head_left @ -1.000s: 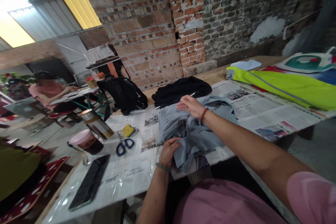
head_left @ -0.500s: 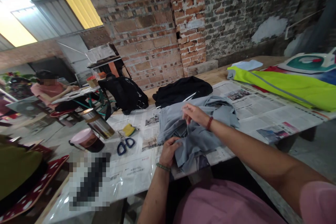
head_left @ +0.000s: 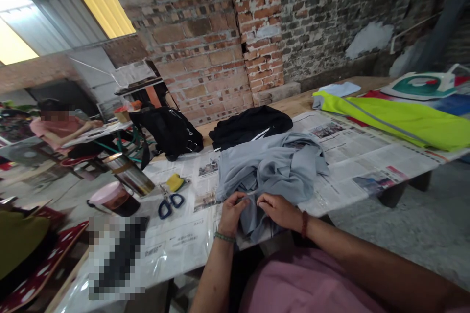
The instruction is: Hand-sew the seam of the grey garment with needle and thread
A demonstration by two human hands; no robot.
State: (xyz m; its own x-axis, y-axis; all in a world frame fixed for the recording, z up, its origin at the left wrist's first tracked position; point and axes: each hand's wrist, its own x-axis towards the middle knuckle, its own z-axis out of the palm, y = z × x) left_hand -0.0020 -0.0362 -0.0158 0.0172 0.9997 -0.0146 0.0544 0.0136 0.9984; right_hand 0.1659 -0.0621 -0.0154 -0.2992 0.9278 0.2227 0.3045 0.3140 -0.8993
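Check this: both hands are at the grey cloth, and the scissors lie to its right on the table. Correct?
One slip: the scissors lie to the left of the grey cloth, as the head view shows. The rest stands: left hand and right hand are at the cloth, the scissors on the table.

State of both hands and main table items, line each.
Crumpled grey fabric garment: bunched, near edge pinched
Left bare hand: closed on that edge
Right bare hand: fingers curled there, grip unclear
Scissors with dark-blue loop handles: handles spread, blades unclear
Pink-lidded clear cup: lid on, dark contents
White-and-green clothes iron: resting flat
Neon-yellow fabric garment with grey stripe: laid flat
Black cloth: heaped
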